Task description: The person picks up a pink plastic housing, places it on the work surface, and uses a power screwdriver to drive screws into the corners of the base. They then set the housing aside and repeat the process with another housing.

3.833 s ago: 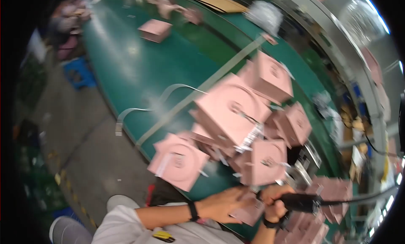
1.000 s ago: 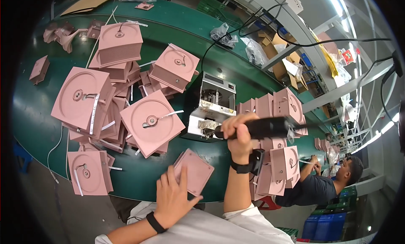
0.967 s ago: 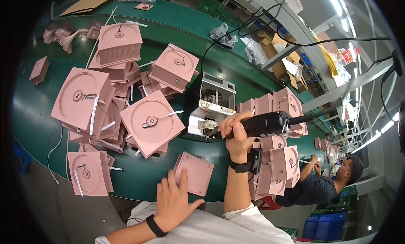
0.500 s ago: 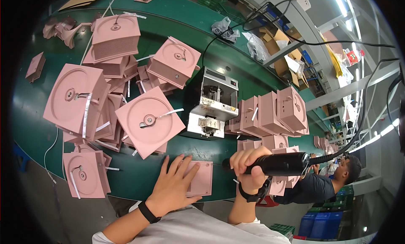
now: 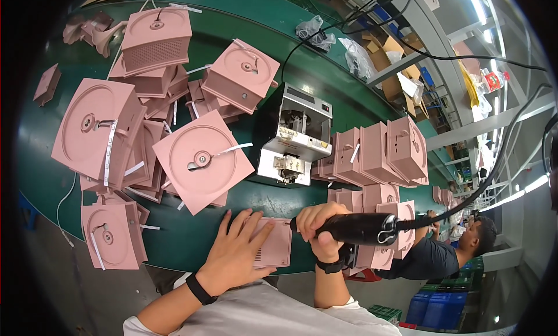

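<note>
A pink rectangular housing with vent slots [image 5: 280, 246] lies at the front edge of the green bench. My left hand [image 5: 237, 246] rests on its left part with fingers spread, pressing flat. My right hand [image 5: 321, 225] is wrapped round a black corded electric screwdriver [image 5: 363, 228], held almost level. The screwdriver's nose is at the housing's upper right corner; my view does not show whether the bit touches a screw. A silver and black machine with an open front [image 5: 296, 133] stands just beyond the housing.
Stacked pink housings with round recesses [image 5: 203, 159] crowd the left, white strips hanging from several. More pink housings [image 5: 372, 153] stand in rows at right. The screwdriver's thick black cable [image 5: 485, 182] arcs up to the right. A person in a dark shirt [image 5: 427, 259] sits farther right.
My right hand has brought the screwdriver leftward, so its nose has come from beside the housing to its upper right corner. My left hand stays spread on the housing.
</note>
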Action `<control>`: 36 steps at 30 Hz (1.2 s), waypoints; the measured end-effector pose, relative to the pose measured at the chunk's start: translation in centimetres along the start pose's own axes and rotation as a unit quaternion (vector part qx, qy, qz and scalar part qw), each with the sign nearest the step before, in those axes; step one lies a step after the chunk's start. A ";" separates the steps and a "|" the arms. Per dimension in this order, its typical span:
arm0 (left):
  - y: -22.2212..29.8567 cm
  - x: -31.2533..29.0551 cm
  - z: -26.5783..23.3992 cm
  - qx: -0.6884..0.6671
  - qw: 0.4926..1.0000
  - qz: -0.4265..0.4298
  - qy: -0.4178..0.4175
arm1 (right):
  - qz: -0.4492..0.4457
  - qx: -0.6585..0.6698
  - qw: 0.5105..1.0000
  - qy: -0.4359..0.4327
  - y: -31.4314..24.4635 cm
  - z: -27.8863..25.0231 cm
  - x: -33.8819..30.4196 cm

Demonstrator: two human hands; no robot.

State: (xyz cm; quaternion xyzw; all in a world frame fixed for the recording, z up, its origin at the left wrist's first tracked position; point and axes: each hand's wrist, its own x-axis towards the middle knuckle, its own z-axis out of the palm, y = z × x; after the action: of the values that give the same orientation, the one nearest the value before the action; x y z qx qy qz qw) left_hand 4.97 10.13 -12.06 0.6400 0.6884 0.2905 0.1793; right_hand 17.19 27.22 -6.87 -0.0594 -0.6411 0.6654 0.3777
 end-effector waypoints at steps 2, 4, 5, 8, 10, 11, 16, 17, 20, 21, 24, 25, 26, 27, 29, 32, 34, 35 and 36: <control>-0.1 0.0 0.0 -0.005 1.000 -0.002 0.000 | -0.011 0.000 0.999 -0.037 0.0 0.0 0.2; -0.1 0.0 0.0 -0.011 1.000 -0.002 -0.001 | 0.003 0.025 0.998 -0.055 0.2 -0.5 0.4; 0.0 0.0 -0.1 -0.012 1.000 -0.002 -0.003 | 0.012 0.048 0.996 -0.069 0.3 -0.8 0.6; 0.1 0.0 -0.3 -0.012 1.000 0.000 -0.003 | 0.014 0.072 0.993 -0.091 0.5 -1.0 1.1; 0.4 0.2 -0.4 0.002 1.000 0.003 -0.009 | -0.002 0.071 0.991 -0.111 0.6 -1.2 1.5; 0.6 0.3 -0.5 0.015 1.000 0.004 -0.011 | -0.006 0.069 0.992 -0.103 0.5 -1.3 1.6; 0.9 0.1 0.0 0.082 0.996 0.023 0.004 | -0.026 0.009 0.992 -0.120 -0.7 -1.5 0.4; 0.8 0.4 0.0 0.091 0.995 0.031 0.004 | -0.028 -0.033 0.991 -0.129 -0.9 -1.6 0.8; 0.7 0.5 0.4 0.051 0.998 0.017 -0.010 | -0.089 0.014 0.991 -0.104 -3.9 -1.5 1.7; 1.1 0.0 0.0 0.062 0.998 0.023 -0.015 | -0.134 0.100 0.983 -0.071 -5.9 -0.9 1.3; 1.5 -0.4 -1.3 -0.057 0.998 0.007 0.007 | -0.166 0.078 0.982 0.055 -9.9 1.1 0.4; 1.6 -1.0 -1.5 -0.043 0.999 0.008 0.008 | -0.176 0.087 0.979 0.056 -10.0 1.1 -0.1; 1.6 -1.9 -1.5 -0.227 0.974 -0.016 -0.009 | -0.156 0.045 0.984 0.076 -9.9 1.2 -0.5; 1.8 -2.7 -1.3 -0.405 0.913 -0.041 -0.024 | -0.132 0.001 0.987 0.094 -9.8 1.1 -1.1; 1.9 -3.3 -1.4 -0.560 0.825 -0.064 -0.028 | -0.114 -0.030 0.987 0.106 -9.2 0.9 -2.0; 2.4 -3.3 -1.8 -0.548 0.836 -0.009 -0.008 | 0.012 -0.068 0.988 0.137 -6.8 0.0 -3.4; 2.5 -3.6 -1.9 -0.552 0.834 -0.007 0.007 | 0.030 -0.061 0.991 0.117 -5.6 0.3 -4.0; 2.5 -4.0 -1.9 -0.561 0.828 -0.006 0.015 | 0.054 -0.059 0.991 0.104 -5.1 0.5 -4.3; 2.6 -4.2 -1.9 -0.569 0.822 -0.004 0.022 | 0.077 -0.059 0.991 0.090 -4.8 0.8 -4.7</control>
State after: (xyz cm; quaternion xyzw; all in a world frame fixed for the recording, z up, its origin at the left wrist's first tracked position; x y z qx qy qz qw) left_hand 6.32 5.65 -9.49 0.4143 0.4071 0.6441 0.4977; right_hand 22.09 23.35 -4.37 -0.1904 -0.6359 0.6455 0.3777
